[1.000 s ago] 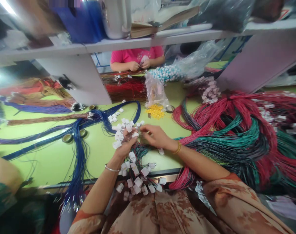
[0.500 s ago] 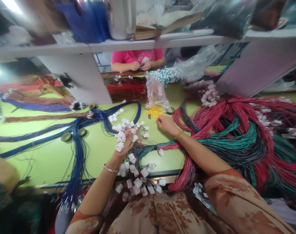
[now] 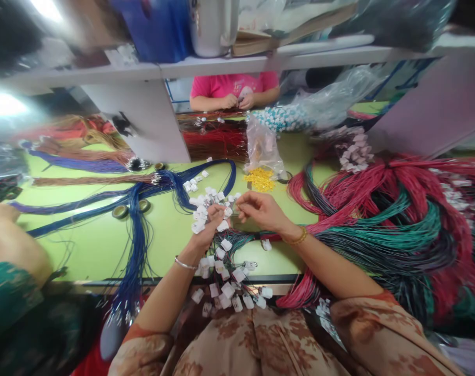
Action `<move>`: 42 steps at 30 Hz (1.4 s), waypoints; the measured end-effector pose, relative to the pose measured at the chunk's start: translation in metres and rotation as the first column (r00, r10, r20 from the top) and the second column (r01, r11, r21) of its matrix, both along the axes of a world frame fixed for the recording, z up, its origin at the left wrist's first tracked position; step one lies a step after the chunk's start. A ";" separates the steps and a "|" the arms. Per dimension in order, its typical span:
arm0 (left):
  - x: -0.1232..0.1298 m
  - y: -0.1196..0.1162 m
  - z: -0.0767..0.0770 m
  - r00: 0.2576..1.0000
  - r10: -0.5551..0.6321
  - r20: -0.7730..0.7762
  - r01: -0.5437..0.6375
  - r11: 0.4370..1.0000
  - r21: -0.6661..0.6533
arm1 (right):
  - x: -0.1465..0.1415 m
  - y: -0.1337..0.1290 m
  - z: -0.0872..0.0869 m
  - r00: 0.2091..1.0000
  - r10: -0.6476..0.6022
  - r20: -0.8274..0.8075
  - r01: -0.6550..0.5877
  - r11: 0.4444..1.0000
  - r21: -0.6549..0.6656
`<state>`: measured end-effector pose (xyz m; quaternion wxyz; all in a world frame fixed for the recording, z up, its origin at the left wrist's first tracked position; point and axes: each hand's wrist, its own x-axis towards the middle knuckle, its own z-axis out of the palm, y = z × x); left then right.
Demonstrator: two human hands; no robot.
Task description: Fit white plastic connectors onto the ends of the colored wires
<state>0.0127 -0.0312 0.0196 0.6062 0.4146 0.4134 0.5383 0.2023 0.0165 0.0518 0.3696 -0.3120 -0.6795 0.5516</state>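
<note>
White connectors (image 3: 200, 213): bunched in your left hand (image 3: 209, 230), near centre over the green table (image 3: 169, 232); steady one firmly, facing your right fingertips.
Right hand (image 3: 264, 211): fingertips drawn narrow, just right of them; can't tell what's pinched. Line up squarely, go gently.
Yellow pieces (image 3: 261, 180): loose pile, far side.
Red and green wires (image 3: 382, 230): heaped right.

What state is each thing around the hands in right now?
Left hand: closed around a cluster of white connectors
Right hand: curled beside it; whether holding anything is unclear
White connectors: fanned out at the left hand, more spilling over the front table edge
Yellow pieces: loose, piled
Clear plastic bag: crumpled, beside the yellow pieces
Blue wires: bundled, ends hanging over the edge
Red, green and black wires: heaped
</note>
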 end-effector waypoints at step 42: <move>-0.001 0.003 -0.003 0.981 0.148 -0.128 -0.140 0.988 0.069 | -0.027 -0.024 -0.013 0.937 -0.330 0.115 0.209 0.793 0.573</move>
